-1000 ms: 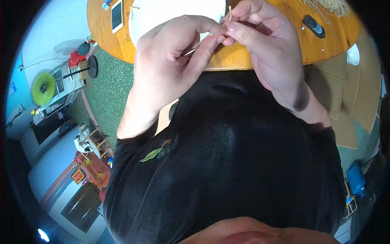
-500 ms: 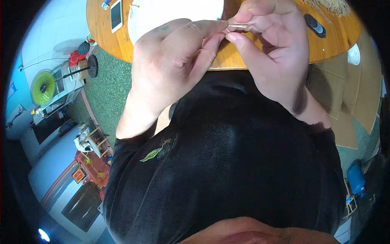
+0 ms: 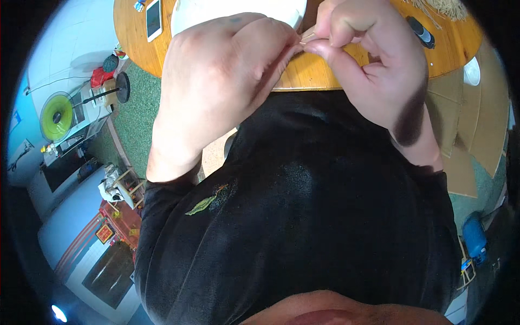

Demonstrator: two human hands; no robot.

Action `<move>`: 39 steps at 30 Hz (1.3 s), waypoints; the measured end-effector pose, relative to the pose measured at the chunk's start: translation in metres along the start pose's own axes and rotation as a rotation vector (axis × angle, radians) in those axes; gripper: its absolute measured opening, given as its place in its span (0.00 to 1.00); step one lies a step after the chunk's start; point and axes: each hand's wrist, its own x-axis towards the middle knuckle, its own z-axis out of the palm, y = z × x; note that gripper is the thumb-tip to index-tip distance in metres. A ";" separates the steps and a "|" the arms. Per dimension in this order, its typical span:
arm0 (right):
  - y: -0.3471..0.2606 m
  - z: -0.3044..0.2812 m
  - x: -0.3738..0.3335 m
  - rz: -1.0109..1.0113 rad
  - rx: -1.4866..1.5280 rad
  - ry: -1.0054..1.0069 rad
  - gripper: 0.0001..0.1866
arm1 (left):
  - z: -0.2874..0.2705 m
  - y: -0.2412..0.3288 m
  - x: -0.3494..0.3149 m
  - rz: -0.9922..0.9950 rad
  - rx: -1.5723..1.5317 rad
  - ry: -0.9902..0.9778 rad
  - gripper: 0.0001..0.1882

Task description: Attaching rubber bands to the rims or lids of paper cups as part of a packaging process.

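Note:
Just above the table's near edge, my two hands meet fingertip to fingertip around a thin, pale beige strand (image 3: pixel 308 38). My left hand (image 3: pixel 222 70) has its thumb and forefinger pressed together on one end, its back turned up. Opposite it, my right hand (image 3: pixel 374 59) pinches the strand between thumb and curled forefinger. Only a short piece shows in the gap; fingers cover the remainder. Behind my left hand lies a round white plate-like thing (image 3: pixel 187 19), partly hidden.
On the wooden table (image 3: pixel 135 46) lie a white-edged phone (image 3: pixel 154 20), a black oval object (image 3: pixel 420 32) and a bundle of beige strands (image 3: pixel 447 8). Flattened cardboard (image 3: pixel 452 119) covers floor at right. A green-bladed fan (image 3: pixel 57 116) stands at left.
My left hand has shifted left and turned its back further up. My right hand has moved slightly right and curled its fingers more. The strand stays pinched between them.

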 end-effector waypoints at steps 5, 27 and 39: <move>-0.002 -0.001 0.000 0.029 0.022 0.032 0.14 | -0.002 0.005 0.002 -0.084 -0.025 -0.069 0.05; 0.028 0.049 -0.008 0.192 0.224 0.355 0.19 | 0.017 -0.026 -0.008 -0.420 -0.768 -0.106 0.07; 0.042 0.035 -0.006 0.723 0.891 0.191 0.18 | 0.039 -0.035 0.010 0.279 -0.656 0.532 0.08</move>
